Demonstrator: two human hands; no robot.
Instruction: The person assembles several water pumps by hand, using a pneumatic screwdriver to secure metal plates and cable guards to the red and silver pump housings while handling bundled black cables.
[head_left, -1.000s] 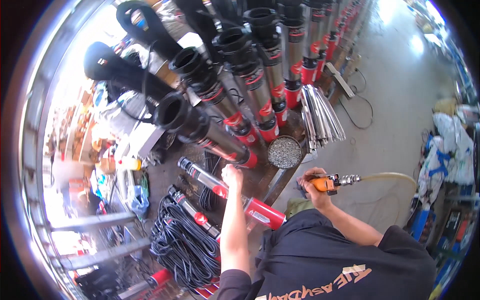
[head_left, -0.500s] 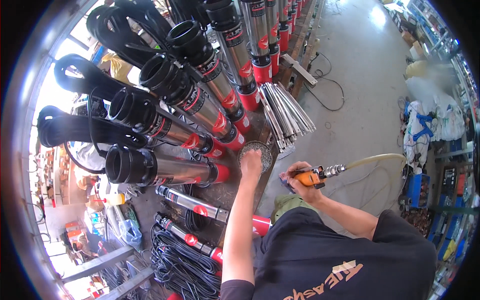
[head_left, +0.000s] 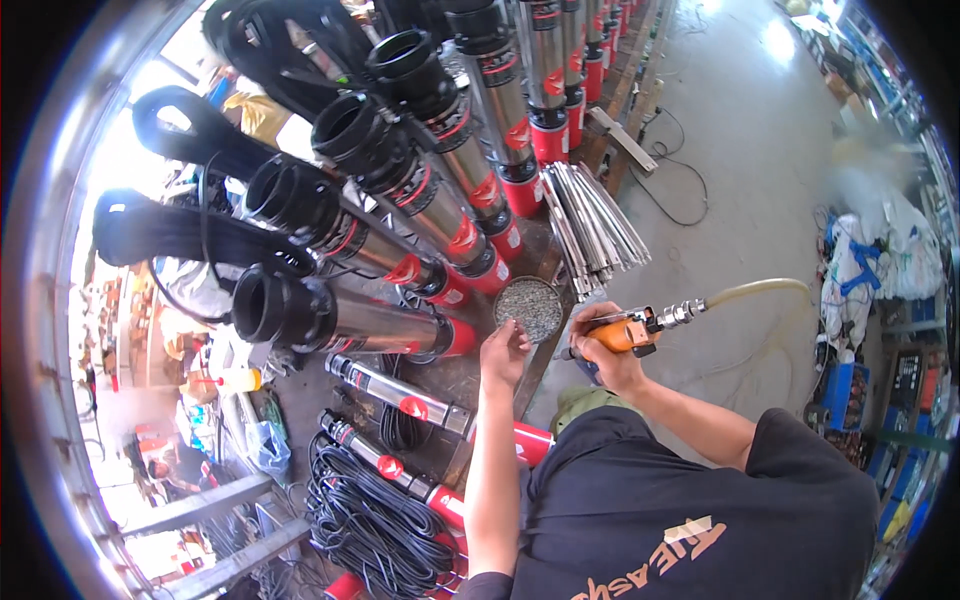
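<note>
A round bowl (head_left: 558, 330) full of small grey metal pieces stands on the wooden bench. Just on the near side of its rim is my left hand (head_left: 505, 352), fingers pinched together; whatever they hold is too small to make out. My right hand (head_left: 612, 362) is wrapped round an orange air screwdriver (head_left: 628, 334), whose pale hose (head_left: 755, 287) runs off to the right. The tool's front end lies by my right fingers and points left, toward the bench edge. Beyond the bowl lies a bundle of long, thin metal strips (head_left: 592, 228).
Upright steel and red pump cylinders (head_left: 475, 190) with black tops crowd the bench on the left and far side. Nearer me lie a pump (head_left: 430, 408) and coiled black cable (head_left: 370, 520). A black cord (head_left: 690, 185) trails on the floor; shelves line the right.
My left hand has come out of the bowl toward me, its fingers now pinched. The right hand still holds the air screwdriver, and the whole view has shifted slightly.
</note>
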